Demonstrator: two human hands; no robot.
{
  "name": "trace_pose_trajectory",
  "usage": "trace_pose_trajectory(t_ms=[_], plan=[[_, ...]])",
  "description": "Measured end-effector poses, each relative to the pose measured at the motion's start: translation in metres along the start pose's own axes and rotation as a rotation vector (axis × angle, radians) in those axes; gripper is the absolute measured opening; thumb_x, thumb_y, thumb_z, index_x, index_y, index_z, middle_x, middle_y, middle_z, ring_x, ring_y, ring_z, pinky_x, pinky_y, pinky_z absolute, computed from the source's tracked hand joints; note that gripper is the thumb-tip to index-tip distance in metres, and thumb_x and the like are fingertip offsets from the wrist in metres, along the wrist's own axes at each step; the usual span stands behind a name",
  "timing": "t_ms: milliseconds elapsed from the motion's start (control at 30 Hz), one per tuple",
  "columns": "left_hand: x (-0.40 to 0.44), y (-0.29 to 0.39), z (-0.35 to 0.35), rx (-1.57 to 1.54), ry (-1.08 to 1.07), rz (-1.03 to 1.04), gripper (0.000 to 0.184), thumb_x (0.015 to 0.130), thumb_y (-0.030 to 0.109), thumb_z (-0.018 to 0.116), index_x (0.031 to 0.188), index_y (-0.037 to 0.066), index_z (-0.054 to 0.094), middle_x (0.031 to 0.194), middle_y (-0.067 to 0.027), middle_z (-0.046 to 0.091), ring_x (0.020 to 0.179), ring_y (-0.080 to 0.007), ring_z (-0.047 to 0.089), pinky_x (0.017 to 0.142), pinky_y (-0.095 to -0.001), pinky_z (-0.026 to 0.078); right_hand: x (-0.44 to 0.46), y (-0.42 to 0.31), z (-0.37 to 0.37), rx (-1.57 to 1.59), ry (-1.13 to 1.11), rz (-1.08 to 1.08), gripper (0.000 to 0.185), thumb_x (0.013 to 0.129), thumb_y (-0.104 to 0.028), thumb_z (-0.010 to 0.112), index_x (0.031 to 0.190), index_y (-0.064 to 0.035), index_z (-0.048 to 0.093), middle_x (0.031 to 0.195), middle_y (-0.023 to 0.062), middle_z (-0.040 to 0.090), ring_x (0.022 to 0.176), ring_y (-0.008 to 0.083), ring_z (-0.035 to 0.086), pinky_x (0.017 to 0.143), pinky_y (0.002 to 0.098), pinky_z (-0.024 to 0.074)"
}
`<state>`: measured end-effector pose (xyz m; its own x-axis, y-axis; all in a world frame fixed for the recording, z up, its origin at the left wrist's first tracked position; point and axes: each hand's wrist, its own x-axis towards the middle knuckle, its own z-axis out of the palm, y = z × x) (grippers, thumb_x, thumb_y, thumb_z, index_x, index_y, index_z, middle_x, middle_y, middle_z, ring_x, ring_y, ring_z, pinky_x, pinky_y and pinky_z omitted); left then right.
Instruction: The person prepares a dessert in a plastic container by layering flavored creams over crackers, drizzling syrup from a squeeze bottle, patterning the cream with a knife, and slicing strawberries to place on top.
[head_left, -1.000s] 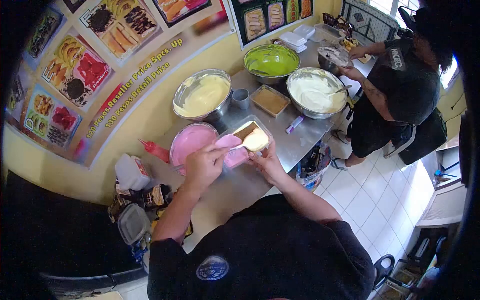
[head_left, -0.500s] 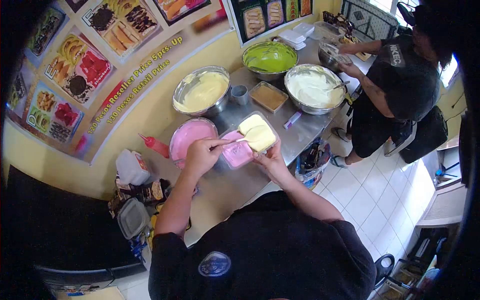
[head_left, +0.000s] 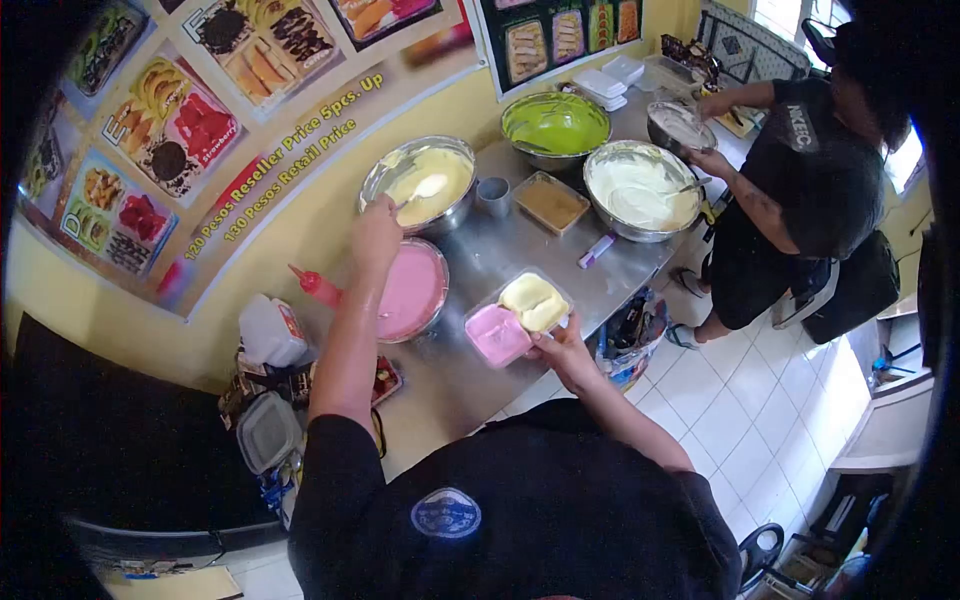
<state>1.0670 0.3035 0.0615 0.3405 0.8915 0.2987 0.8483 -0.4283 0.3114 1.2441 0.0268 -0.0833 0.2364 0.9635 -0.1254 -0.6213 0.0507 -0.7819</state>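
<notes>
My left hand point(head_left: 378, 238) is closed around the handle of a spoon, mostly hidden by my fingers, at the near rim of a metal bowl of pale yellow cream point(head_left: 440, 195). A lighter blob of cream point(head_left: 428, 187) shows at the spoon's end. My right hand point(head_left: 566, 352) grips the lower right side of a clear plastic tub point(head_left: 512, 318) above the table. Pink cream point(head_left: 497, 335) fills the tub's left part and pale yellow cream point(head_left: 533, 301) its right part. Left of the tub stands a bowl of pink cream point(head_left: 412, 292).
Behind are bowls of green cream point(head_left: 556, 124) and white cream point(head_left: 630, 190), a grey cup point(head_left: 493, 195), a brown-topped tub point(head_left: 551, 203) and a purple-handled tool point(head_left: 597, 251). A red squeeze bottle point(head_left: 316, 285) stands left. A co-worker point(head_left: 815, 165) handles a metal bowl point(head_left: 675, 128).
My left hand has moved with the spoon from the tub up to the yellow cream bowl. The tub in my right hand has lowered slightly toward me. The co-worker's hands have shifted at their bowl.
</notes>
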Motion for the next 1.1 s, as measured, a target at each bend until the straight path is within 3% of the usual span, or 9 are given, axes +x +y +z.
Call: trace_pose_trajectory(t_ms=[200,267,367,467,533,733,933,1000,1100], plan=[[0.028,-0.084,0.095,0.372,-0.059,0.137,0.031,0.080,0.008,0.053,0.109,0.002,0.063,0.107,-0.0177,0.064,0.094,-0.0344,0.064,0.082,-0.0455,0.050,-0.017,0.008,0.015,-0.095,-0.094,0.295,0.078,0.089,-0.007,0.063,0.144,-0.0147,0.008,0.131,0.0193,0.047,0.113,0.0280,0.055,0.084,0.0358,0.0532],[0.012,-0.093,0.102,0.241,0.235,0.232,0.040,0.079,0.008,0.053,0.118,0.003,0.059,0.118,-0.0152,0.060,0.108,-0.0338,0.058,0.089,-0.0448,0.047,-0.016,0.018,0.013,-0.070,-0.118,0.298,0.072,0.090,-0.004,0.058,0.145,-0.0132,0.014,0.133,0.0153,0.048,0.112,0.0244,0.056,0.083,0.0335,0.0516],[-0.020,-0.095,0.058,-0.027,0.281,0.229,0.039,0.085,0.015,0.056,0.123,0.007,0.057,0.128,-0.0135,0.055,0.117,-0.0341,0.052,0.099,-0.0444,0.040,-0.010,0.022,0.024,-0.197,-0.054,0.294,0.057,0.089,-0.002,0.057,0.141,-0.0089,0.033,0.130,0.0109,0.050,0.110,0.0212,0.055,0.083,0.0353,0.0500],[-0.060,-0.112,-0.022,-0.027,0.282,0.188,0.035,0.088,0.016,0.056,0.121,0.007,0.059,0.127,-0.0143,0.056,0.120,-0.0336,0.049,0.101,-0.0439,0.039,0.002,0.039,-0.006,-0.239,0.069,0.370,0.083,0.090,-0.010,0.055,0.152,-0.0156,0.001,0.143,0.0089,0.035,0.128,0.0241,0.040,0.095,0.0550,0.0374],[-0.088,-0.146,-0.066,-0.142,0.429,0.305,0.032,0.086,0.012,0.058,0.118,0.007,0.061,0.123,-0.0151,0.058,0.116,-0.0333,0.053,0.098,-0.0421,0.042,0.003,0.041,-0.014,-0.185,0.063,0.379,0.078,0.091,-0.013,0.054,0.152,-0.0148,0.005,0.144,0.0105,0.034,0.127,0.0276,0.041,0.095,0.0554,0.0381],[-0.196,-0.345,-0.144,-0.108,0.653,-0.243,0.021,0.083,0.004,0.059,0.103,0.008,0.064,0.093,-0.0168,0.065,0.086,-0.0349,0.063,0.077,-0.0420,0.050,-0.005,0.045,-0.044,-0.174,0.188,0.196,0.065,0.093,-0.021,0.052,0.148,-0.0087,0.019,0.151,0.0118,0.026,0.133,0.0354,0.036,0.103,0.0531,0.0370],[-0.316,-0.589,-0.119,0.361,0.150,-0.577,0.028,0.082,0.005,0.058,0.107,0.011,0.068,0.103,-0.0159,0.065,0.097,-0.0354,0.061,0.083,-0.0444,0.049,-0.019,0.064,-0.100,-0.654,0.175,-0.009,0.051,0.097,-0.016,0.045,0.145,-0.0100,0.029,0.147,0.0109,0.035,0.129,0.0272,0.042,0.104,0.0422,0.0390],[-0.322,-0.616,-0.123,0.389,0.008,-0.527,0.031,0.082,0.005,0.057,0.111,0.012,0.067,0.109,-0.0158,0.064,0.102,-0.0346,0.060,0.087,-0.0439,0.048,-0.029,0.053,-0.053,-0.131,0.478,0.061,0.050,0.096,-0.021,0.048,0.144,-0.0131,0.033,0.146,0.0100,0.037,0.129,0.0275,0.042,0.105,0.0429,0.0350],[-0.307,-0.608,-0.147,-0.437,-0.149,-0.559,0.035,0.085,0.007,0.051,0.117,0.013,0.064,0.120,-0.0157,0.060,0.110,-0.0322,0.057,0.093,-0.0440,0.047,-0.033,0.051,-0.024,-0.295,0.513,0.042,0.052,0.095,-0.026,0.050,0.144,-0.0152,0.035,0.145,0.0094,0.038,0.129,0.0283,0.042,0.106,0.0428,0.0321]])
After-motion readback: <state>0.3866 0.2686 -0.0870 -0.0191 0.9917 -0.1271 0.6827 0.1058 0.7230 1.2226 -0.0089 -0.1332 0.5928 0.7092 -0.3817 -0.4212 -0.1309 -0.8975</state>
